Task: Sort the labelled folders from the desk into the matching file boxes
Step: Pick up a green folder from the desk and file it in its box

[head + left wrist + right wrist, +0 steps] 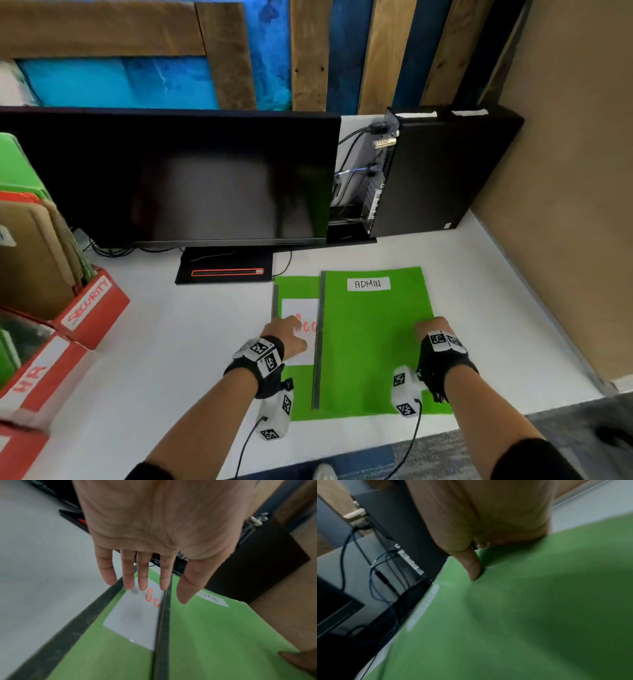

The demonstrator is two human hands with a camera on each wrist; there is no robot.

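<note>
Two green folders lie overlapped on the white desk (171, 342). The upper one, the ADMIN folder (370, 342), has a dark spine on its left. Under it, to the left, the second folder (297, 287) shows a white label (133, 616) with red letters starting "Se". My left hand (286, 334) is over that label with straight fingers (143, 577); I cannot tell if they touch it. My right hand (430, 329) pinches the ADMIN folder's (522, 615) right edge, its thumb (473, 568) on top and its fingers hidden beneath.
Red file boxes marked SECURITY (89, 301) and HR (30, 380) stand at the desk's left with brown and green folders inside. A dark monitor (171, 178) with its base (222, 265) and a black computer tower (438, 171) with cables line the back. A brown wall is on the right.
</note>
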